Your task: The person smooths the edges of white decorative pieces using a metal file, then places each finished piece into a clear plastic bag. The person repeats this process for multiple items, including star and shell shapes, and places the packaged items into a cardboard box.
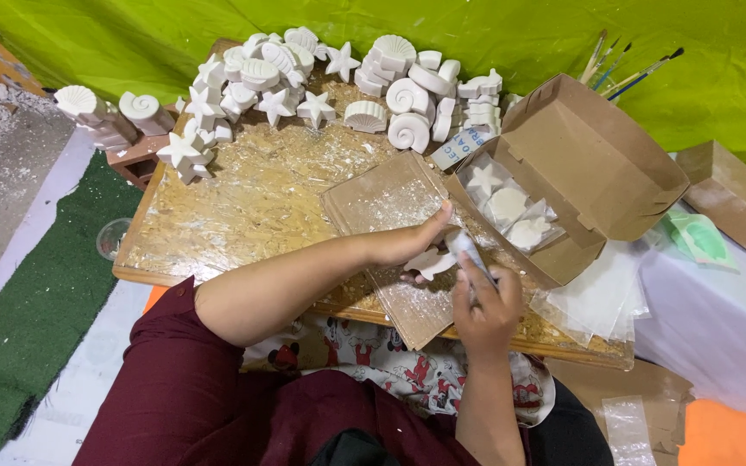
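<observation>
Fingers of the left hand (pixel 412 244) were closed on a small white plaster piece (pixel 432 261) at the centre of the frame, above a cardboard sheet (pixel 390 207). Just right of it, the right hand (pixel 483 309) gripped a small white tool (pixel 468 250), its tip touching the piece. An open cardboard box (pixel 597 155) with more white pieces stood at the right. Many plaster shells and stars (pixel 304 78) lay in the upper part of the wooden board (pixel 235 207).
</observation>
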